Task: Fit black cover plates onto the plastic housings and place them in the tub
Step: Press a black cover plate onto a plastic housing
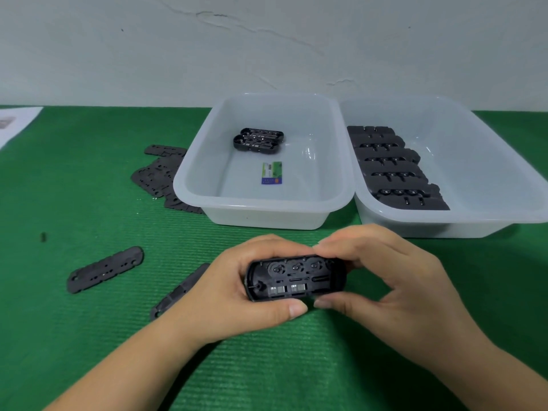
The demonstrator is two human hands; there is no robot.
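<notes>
Off to the left of our left hand [237,292], a loose cover plate [105,272] is lying flat on the green mat [89,336], another half hidden under the wrist. We are gripping the housing [295,277] between both hands, left fingers curled round its left end, right hand [382,280] pinching its right end, long axis running left to right, open face toward us. Just beyond our hands, the tub [264,200] is holding two finished pieces [258,139].

cover plate [178,289]: half under left hand [237,292] | right tub [474,161]: cut by edge | paper [14,123]: cropped
</notes>
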